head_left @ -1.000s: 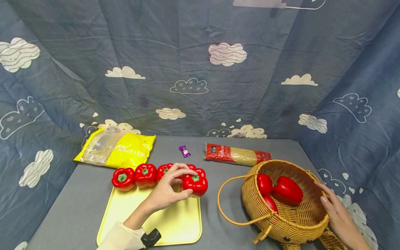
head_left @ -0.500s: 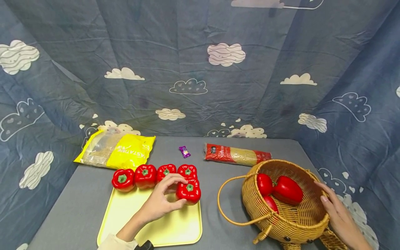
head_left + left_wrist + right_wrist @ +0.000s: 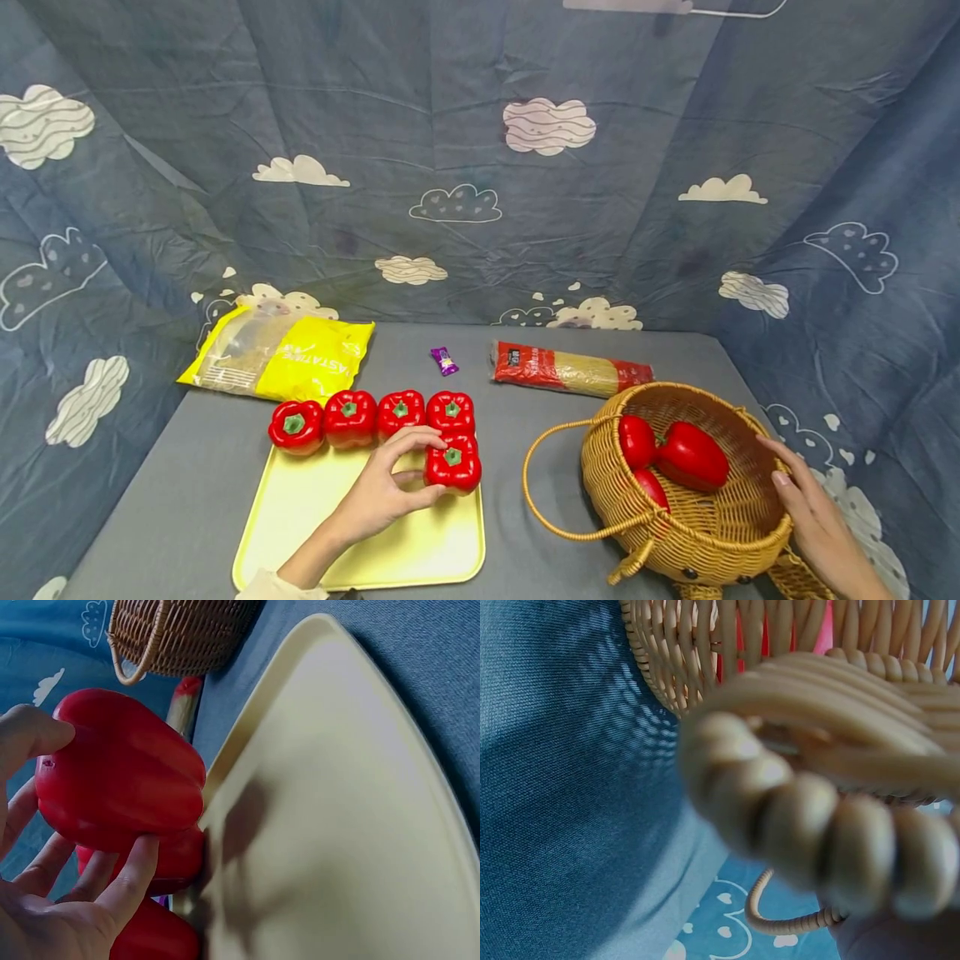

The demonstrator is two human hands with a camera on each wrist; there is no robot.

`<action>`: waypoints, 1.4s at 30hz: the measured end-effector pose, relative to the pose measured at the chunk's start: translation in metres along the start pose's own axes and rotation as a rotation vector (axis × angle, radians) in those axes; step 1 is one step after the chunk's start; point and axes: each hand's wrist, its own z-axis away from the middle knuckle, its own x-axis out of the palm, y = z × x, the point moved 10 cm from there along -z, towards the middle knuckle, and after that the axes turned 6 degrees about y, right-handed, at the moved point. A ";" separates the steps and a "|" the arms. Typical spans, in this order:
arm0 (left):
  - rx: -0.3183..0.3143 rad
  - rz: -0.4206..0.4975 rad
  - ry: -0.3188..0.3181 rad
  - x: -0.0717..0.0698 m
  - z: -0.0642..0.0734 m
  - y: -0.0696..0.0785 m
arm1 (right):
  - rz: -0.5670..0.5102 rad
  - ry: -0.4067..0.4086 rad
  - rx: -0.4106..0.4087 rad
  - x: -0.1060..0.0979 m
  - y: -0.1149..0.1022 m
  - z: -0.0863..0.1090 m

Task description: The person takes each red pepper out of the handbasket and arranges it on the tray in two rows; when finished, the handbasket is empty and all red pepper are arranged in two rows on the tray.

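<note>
In the head view my left hand [image 3: 382, 492] holds a red bell pepper [image 3: 453, 471] by its sides, thumb in front and fingers behind. It sits above the right part of the yellow tray [image 3: 360, 550]; whether its base touches the tray is hidden. The left wrist view shows the pepper [image 3: 120, 772] large, with its shadow on the tray [image 3: 337, 795]. Behind it several more red bell peppers [image 3: 349, 419] form a row along the tray's far edge. On the right, my right hand [image 3: 825, 525] grips the rim of a wicker basket [image 3: 600, 475] containing red peppers [image 3: 692, 457].
A yellow pasta bag [image 3: 307, 358] lies at the back left. Behind the peppers is a small purple-wrapped candy [image 3: 444, 361]. A red packet of noodles [image 3: 572, 369] lies behind the basket, whose hooped handle [image 3: 527, 475] leans left towards the tray. Patterned cloth [image 3: 457, 125] hangs around the table.
My left hand has brought its pepper nearer to me and slightly left, in front of the row's right-end pepper, and lower. My right hand stays on the basket rim.
</note>
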 end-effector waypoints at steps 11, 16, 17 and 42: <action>-0.115 0.037 0.032 0.002 0.005 -0.018 | 0.018 -0.039 0.064 0.002 0.007 0.001; -0.137 0.017 0.033 0.004 0.007 -0.023 | 0.020 -0.030 0.054 -0.001 0.005 0.001; -0.141 0.020 0.030 0.005 0.008 -0.024 | 0.020 -0.030 0.054 -0.001 0.004 0.001; -0.121 -0.005 0.073 0.011 0.018 -0.032 | 0.044 -0.037 0.104 0.002 0.009 0.002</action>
